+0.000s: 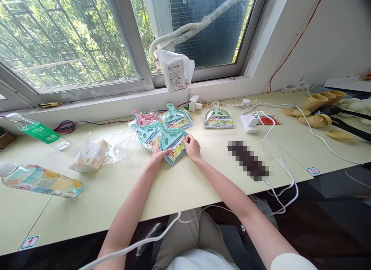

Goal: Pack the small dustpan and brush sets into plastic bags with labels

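Note:
A teal dustpan-and-brush set (169, 136) with a printed label is tilted between my hands, just above the table. My left hand (159, 154) grips its lower left side, the thumb lying over the label. At the right edge, the fingers of my right hand (192, 147) are pinched on the set. Behind it lie another teal set (147, 135), a pink one (145, 118) and a further teal set (177, 119) in clear wrapping. Farther right rests a green dustpan set (218, 117), also wrapped.
Loose clear plastic wrapping (123, 148) and a tissue pack (91, 156) lie to the left, with two bottles (43, 132) beyond. On the right are a power strip (248, 123), white cables, a pixelated dark object (248, 160) and yellowish cups (315, 103). A window runs behind the table.

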`<state>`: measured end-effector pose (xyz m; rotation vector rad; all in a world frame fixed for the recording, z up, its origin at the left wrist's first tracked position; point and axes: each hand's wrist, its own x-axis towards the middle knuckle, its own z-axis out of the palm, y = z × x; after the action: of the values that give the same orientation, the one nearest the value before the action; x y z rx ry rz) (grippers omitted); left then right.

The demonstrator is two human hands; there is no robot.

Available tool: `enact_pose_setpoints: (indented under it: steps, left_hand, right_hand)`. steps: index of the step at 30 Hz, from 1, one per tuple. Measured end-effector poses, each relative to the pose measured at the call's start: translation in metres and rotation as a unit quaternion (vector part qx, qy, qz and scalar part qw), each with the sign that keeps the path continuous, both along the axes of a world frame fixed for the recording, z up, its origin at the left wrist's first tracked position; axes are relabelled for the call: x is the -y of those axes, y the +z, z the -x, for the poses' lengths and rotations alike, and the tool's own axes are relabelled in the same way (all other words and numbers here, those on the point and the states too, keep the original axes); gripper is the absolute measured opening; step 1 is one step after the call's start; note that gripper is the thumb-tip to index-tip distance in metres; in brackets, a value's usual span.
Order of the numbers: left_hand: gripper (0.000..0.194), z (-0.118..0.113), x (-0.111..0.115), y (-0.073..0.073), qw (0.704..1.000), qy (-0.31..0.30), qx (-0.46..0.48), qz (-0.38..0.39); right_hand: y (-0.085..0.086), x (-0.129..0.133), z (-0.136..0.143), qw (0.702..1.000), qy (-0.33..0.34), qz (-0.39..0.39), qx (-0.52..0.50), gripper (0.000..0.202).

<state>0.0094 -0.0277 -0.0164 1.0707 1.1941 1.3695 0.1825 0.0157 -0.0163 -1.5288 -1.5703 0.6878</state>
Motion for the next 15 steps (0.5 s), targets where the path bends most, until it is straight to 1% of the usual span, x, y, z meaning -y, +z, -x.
enact_pose_setpoints:
  steps: [2,4,6,7,8,9,10,12,13,14,15]
  left_hand:
    - [0.075,0.000,0.000,0.002,1.000,0.009,0.007,-0.009]
    - [0.074,0.002,-0.001,0.006,0.999,0.024,0.016,-0.016]
    - [0.074,0.005,-0.001,0.009,0.998,0.045,0.027,-0.017]
    - [0.073,0.007,-0.001,0.010,0.998,0.054,0.032,-0.017]
    - [0.073,0.008,-0.001,0.011,0.997,0.060,0.034,-0.019]
    - [0.073,0.009,0.000,0.012,0.997,0.063,0.032,-0.024]
    - [0.073,0.010,0.000,0.013,0.997,0.064,0.027,-0.030]
    - [0.071,0.010,0.001,0.014,0.997,0.062,0.016,-0.040]
    - [0.070,0.011,0.002,0.014,0.997,0.060,0.013,-0.042]
    - [0.070,0.011,0.002,0.014,0.997,0.058,0.013,-0.041]
    - [0.069,0.011,0.002,0.014,0.998,0.055,0.013,-0.040]
  right_hand:
    - [0.000,0.000,0.001,1.000,0.000,-0.011,-0.013,0.026]
    - [0.001,0.000,0.001,0.998,-0.025,-0.026,-0.043,0.029]
    - [0.002,0.000,0.002,0.994,-0.061,-0.035,-0.083,0.038]
    - [0.001,-0.001,0.003,0.991,-0.068,-0.030,-0.108,0.044]
    - [0.001,-0.001,0.004,0.989,-0.055,-0.015,-0.139,0.050]
    - [0.000,-0.001,0.005,0.984,-0.020,0.009,-0.178,0.054]
    - [0.000,-0.001,0.006,0.974,0.033,0.038,-0.223,0.056]
    - [-0.001,0.001,0.009,0.932,0.151,0.093,-0.315,0.053]
    - [-0.001,0.002,0.010,0.908,0.196,0.116,-0.353,0.049]
    - [-0.001,0.004,0.011,0.886,0.223,0.135,-0.383,0.046]
    - [-0.001,0.005,0.012,0.870,0.237,0.151,-0.406,0.043]
